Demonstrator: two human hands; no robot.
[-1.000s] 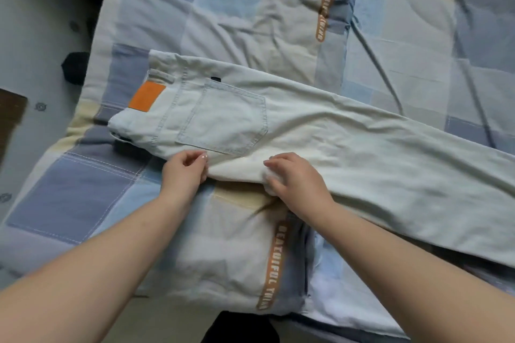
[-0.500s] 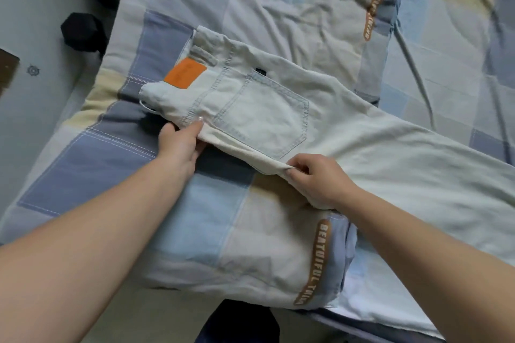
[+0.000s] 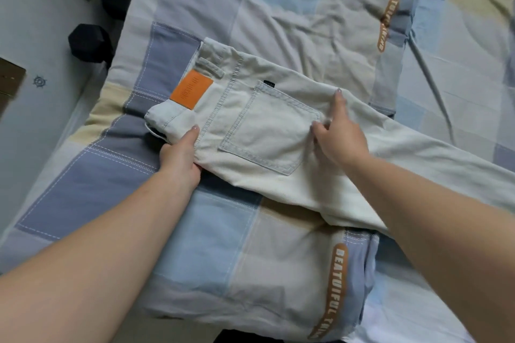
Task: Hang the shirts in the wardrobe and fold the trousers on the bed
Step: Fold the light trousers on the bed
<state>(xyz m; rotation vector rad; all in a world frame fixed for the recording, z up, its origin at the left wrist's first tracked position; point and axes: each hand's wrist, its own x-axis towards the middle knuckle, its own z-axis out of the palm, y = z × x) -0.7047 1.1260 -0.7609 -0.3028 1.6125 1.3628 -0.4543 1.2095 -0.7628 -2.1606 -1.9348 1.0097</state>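
Pale cream trousers point(image 3: 267, 131) lie folded lengthwise on the bed, waist at the left, legs running off to the right. An orange patch point(image 3: 191, 91) marks the waistband, and a back pocket faces up. My left hand point(image 3: 181, 156) grips the near edge of the seat, thumb on top and fingers tucked under the cloth. My right hand point(image 3: 338, 136) lies on the trousers just right of the pocket, fingers spread and pressing the fabric.
The bed carries a patchwork quilt point(image 3: 211, 231) in blue, grey and beige, with a folded corner near me. A black dumbbell point(image 3: 89, 46) sits on the floor to the left of the bed. A grey cord point(image 3: 429, 81) crosses the quilt at right.
My right hand let go of the near edge and moved up onto the trousers beside the pocket. My left hand kept its grip on the near edge. The view shifted left.
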